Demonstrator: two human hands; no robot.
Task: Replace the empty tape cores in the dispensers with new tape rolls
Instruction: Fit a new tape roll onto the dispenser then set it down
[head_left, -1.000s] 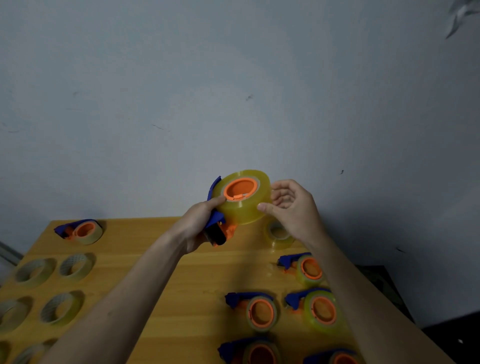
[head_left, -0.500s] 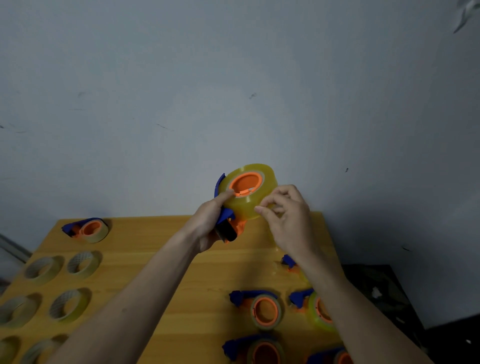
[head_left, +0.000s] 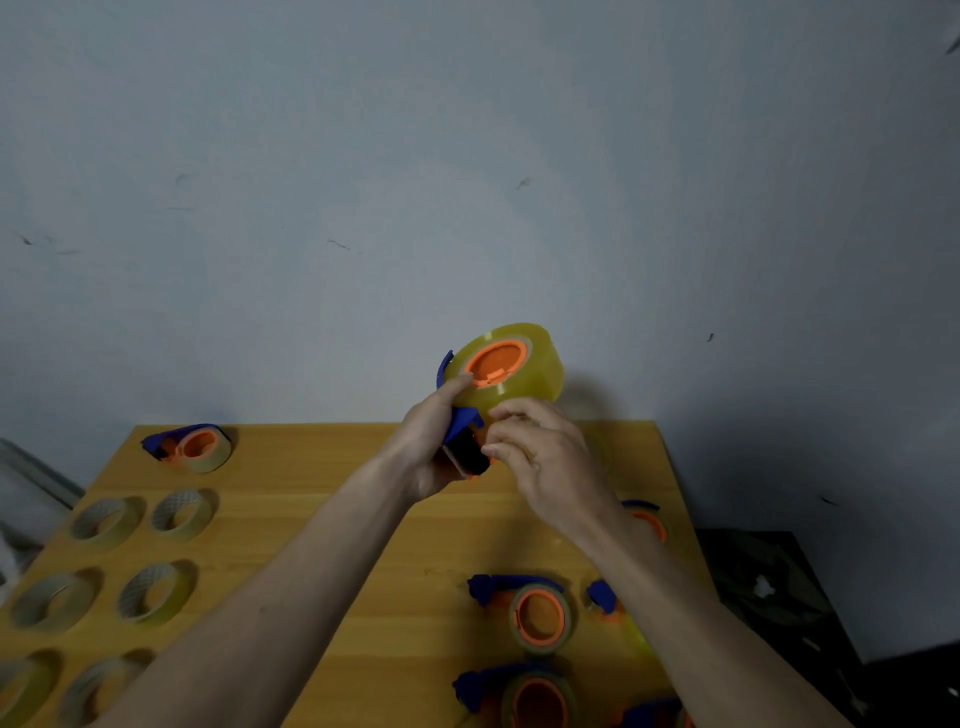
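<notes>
While a grey wall (head_left: 467, 156) filled the far half of the view, a wooden table (head_left: 322, 499) spread below it. Bare tape cores (head_left: 104, 525) lay in rows at its left, one dispenser (head_left: 189, 447) sat at the far left corner, and more loaded dispensers (head_left: 535, 613) lay near right. Above the table's far edge, the left hand (head_left: 431, 447) gripped the blue held dispenser (head_left: 462, 441), thumb resting on the yellow tape roll (head_left: 519, 374) mounted on its orange hub (head_left: 496, 362). The right hand (head_left: 545, 457) had its fingertips (head_left: 493, 449) curled and pinched at the roll's near edge beside the dispenser's mouth; what they pinched could not be told.
</notes>
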